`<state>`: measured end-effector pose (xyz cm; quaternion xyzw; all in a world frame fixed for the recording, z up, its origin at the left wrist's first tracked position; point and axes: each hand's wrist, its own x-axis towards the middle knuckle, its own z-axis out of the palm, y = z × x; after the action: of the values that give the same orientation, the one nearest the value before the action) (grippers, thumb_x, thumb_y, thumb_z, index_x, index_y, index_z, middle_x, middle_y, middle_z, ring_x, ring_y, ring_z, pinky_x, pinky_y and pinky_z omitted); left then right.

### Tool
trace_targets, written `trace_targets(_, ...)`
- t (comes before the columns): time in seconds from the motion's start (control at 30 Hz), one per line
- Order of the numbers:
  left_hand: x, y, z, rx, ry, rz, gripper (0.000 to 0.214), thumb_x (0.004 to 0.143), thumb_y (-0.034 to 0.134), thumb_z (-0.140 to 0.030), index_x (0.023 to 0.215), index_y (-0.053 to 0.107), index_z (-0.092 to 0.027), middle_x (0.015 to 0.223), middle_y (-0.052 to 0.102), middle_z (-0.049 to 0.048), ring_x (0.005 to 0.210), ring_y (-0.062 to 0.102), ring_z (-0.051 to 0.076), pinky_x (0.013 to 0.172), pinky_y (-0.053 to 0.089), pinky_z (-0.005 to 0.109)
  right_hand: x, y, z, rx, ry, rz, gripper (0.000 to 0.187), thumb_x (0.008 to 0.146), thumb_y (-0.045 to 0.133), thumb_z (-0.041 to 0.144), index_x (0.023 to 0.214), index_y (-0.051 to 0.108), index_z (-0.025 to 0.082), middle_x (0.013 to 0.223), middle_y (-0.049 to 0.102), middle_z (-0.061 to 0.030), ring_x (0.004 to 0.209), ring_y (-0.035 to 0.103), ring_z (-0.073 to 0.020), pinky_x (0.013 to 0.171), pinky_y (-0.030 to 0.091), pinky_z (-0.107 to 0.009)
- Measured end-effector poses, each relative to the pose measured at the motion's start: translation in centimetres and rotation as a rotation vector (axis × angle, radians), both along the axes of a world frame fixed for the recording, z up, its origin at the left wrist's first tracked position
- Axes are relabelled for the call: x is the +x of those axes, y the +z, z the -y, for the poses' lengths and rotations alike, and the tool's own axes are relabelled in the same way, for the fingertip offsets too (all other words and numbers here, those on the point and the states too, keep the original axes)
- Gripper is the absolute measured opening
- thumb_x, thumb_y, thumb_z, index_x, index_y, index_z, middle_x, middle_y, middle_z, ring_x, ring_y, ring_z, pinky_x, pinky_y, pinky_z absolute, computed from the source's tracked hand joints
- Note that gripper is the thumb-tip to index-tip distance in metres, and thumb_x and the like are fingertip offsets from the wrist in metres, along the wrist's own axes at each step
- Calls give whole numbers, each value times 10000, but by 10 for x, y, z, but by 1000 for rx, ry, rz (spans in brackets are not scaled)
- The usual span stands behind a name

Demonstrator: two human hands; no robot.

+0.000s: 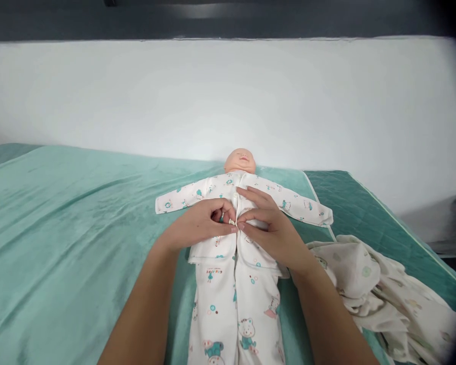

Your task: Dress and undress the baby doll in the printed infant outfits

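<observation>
A baby doll [240, 161] lies on its back with its head at the wall and its arms spread out to the sides. It wears a white long-sleeved jacket [213, 252] with a teal and pink animal print. Below the hem show white trousers [216, 289] in a like print. At the jacket's front opening, around the doll's belly, my left hand [203, 220] pinches one edge between thumb and fingers. Right beside it my right hand [269, 223] pinches the other edge, its upper fingers stretched over the chest. The fingertips cover whatever fastener is there.
A teal plush blanket [79, 228] with soft folds lies under the doll. To the right, a crumpled cream printed cloth [387, 294] rests near my forearm, partly over a darker green quilted mat [338, 195]. A white wall [213, 96] rises behind the doll's head.
</observation>
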<state>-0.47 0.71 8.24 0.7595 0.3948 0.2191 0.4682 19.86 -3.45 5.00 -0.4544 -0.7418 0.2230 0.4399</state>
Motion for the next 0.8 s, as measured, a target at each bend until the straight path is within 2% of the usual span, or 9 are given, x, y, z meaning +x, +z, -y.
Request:
trace_targets(0.27, 2, 2, 1, -4, 1, -23, 202, 783, 683, -387, 786, 593, -207, 668, 405, -42, 629, 358, 104, 541, 291, 231, -1, 1, 0, 6, -1, 2, 112, 879, 633, 266, 816, 722, 288, 1459, 516, 44, 1447, 313, -248, 1185, 285, -492)
trace_targets(0.57, 1, -2, -1, -18, 20, 70, 215, 778, 703, -385, 774, 597, -198, 640, 362, -51, 594, 333, 91, 522, 258, 232, -1, -1, -2, -4, -20, -67, 56, 840, 704, 320, 800, 691, 282, 1437, 537, 23, 1427, 342, -252, 1178, 274, -481)
trace_targets(0.67, 1, -6, -3, -27, 49, 133, 210, 776, 715, -373, 780, 603, -196, 625, 366, -53, 576, 339, 84, 518, 260, 228, -2, 1, -1, -24, -16, -99, 65, 836, 702, 318, 788, 689, 277, 1432, 542, 14, 1426, 340, -255, 1178, 260, -485)
trace_targets(0.73, 3, -8, -4, -52, 92, 215, 199, 770, 724, -350, 788, 601, -194, 646, 423, -47, 571, 363, 79, 515, 274, 223, -3, 3, 1, -44, -5, -124, 65, 825, 704, 296, 770, 684, 268, 1426, 549, 10, 1416, 354, -259, 1175, 253, -482)
trace_targets(0.8, 6, -10, -5, -69, 180, 363, 195, 756, 729, -318, 782, 588, -187, 714, 510, -27, 588, 411, 77, 520, 303, 215, -4, 5, 2, -89, -25, -223, 83, 819, 691, 280, 745, 669, 250, 1414, 559, -5, 1357, 431, -269, 1135, 308, -476)
